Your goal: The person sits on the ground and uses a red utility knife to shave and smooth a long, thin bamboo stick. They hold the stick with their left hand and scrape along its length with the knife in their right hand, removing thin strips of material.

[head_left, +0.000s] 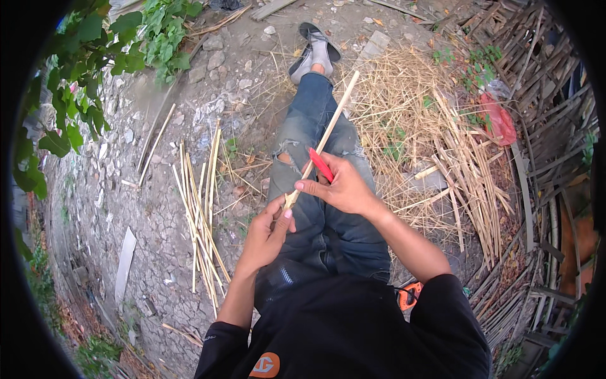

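A long pale wooden stick [338, 115], probably split bamboo, slants up and away over my outstretched legs. My left hand [268, 235] pinches its near end between thumb and fingers, where the wood looks rough and splintered. Higher along the stick, my right hand [341, 187] is closed around a red-handled knife [320, 165], its thumb pressed against the wood. The knife's blade does not show clearly. Beneath both hands are my worn blue jeans [303, 129], torn at the knees.
Several loose sticks [201, 221] lie on the cracked soil at left. To the right are a larger stick pile [475, 189] and scattered straw-like shavings [391, 107]. An orange-handled tool [409, 295] sits by my right hip. A red plastic bag [499, 120] lies near the wooden fence [555, 132].
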Available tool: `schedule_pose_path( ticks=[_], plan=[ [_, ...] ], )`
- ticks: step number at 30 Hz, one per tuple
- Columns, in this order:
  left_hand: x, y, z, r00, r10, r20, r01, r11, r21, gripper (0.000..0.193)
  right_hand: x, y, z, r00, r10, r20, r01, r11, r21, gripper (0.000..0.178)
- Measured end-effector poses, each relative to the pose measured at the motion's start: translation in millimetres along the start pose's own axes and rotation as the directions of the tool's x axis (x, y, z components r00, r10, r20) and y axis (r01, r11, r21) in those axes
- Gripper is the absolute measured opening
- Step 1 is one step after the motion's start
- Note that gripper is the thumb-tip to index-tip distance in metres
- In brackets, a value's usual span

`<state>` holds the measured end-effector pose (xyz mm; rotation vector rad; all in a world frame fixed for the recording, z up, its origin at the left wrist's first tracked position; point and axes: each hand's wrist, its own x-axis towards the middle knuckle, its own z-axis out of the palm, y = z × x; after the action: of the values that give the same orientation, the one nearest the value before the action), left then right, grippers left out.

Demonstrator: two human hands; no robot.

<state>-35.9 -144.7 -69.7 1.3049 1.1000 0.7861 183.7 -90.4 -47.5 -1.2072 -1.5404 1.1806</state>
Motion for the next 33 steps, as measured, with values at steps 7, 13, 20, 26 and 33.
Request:
schedule_pose_path(
  ticks=[7, 13, 20, 26, 33],
  plan=[
    [5.5, -3.5, -1.7, 0.996, -0.060, -0.060, 0.068, 0.986, 0.150, 0.029, -27.6, -4.6, 3.4, 0.996, -0.015, 0.086, 0.062, 0.816, -0.575, 0.051],
    [3.7, 3.0, 3.9, 0.992, 0.089, -0.087, -0.048, 0.919, 0.392, 0.022, -32.4, -4.5, 14.4, 0.979, 0.163, 0.124, -0.047, 0.770, -0.636, 0.054],
    [-4.8, 11.2, -12.6, 1.000, -0.022, -0.009, 0.023, 0.889, 0.458, 0.021, 3.1, 27.3, -11.7, 0.970, 0.022, -0.241, -0.175, 0.750, -0.637, 0.060],
    [-34.2, 1.2, -39.6, 0.995, -0.097, 0.037, 0.074, 0.911, 0.406, 0.023, 26.2, 58.4, -138.2, 0.830, 0.073, -0.553, -0.336, 0.857, -0.391, 0.070],
    [-5.9, -0.4, -13.9, 0.998, -0.061, 0.010, 0.053, 0.934, 0.354, 0.028, -34.3, -13.1, -10.7, 0.981, 0.178, 0.077, -0.096, 0.790, -0.606, 0.053]
  ],
)
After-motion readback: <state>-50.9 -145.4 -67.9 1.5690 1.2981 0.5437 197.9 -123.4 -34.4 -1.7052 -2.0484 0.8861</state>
